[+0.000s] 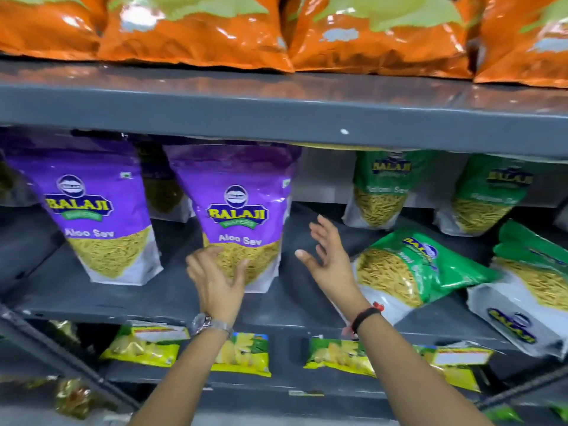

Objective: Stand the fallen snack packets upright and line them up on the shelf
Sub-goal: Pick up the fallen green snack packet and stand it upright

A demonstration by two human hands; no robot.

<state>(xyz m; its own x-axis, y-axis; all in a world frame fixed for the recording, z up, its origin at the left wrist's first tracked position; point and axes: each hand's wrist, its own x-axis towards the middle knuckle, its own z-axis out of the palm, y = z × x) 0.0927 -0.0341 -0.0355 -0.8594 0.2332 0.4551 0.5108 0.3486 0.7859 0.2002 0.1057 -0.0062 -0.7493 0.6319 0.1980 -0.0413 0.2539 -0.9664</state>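
Two purple Aloo Sev packets stand upright on the grey middle shelf (92, 299): one at the left (92, 210), one in the middle (242, 207). My left hand (215, 278) rests against the lower front of the middle purple packet, fingers spread. My right hand (329, 256) hovers open just right of that packet, holding nothing. A green sev packet (412, 269) lies fallen on its side right of my right hand. Another green packet (528, 287) lies tipped at the far right. Two green packets stand upright at the back, one (387, 186) left of the other (488, 195).
Orange snack bags (196, 41) fill the shelf above, whose grey front edge (276, 115) overhangs the packets. Yellow-green chip packets (239, 355) lie on the shelf below. A bare gap of shelf lies between the middle purple packet and the fallen green one.
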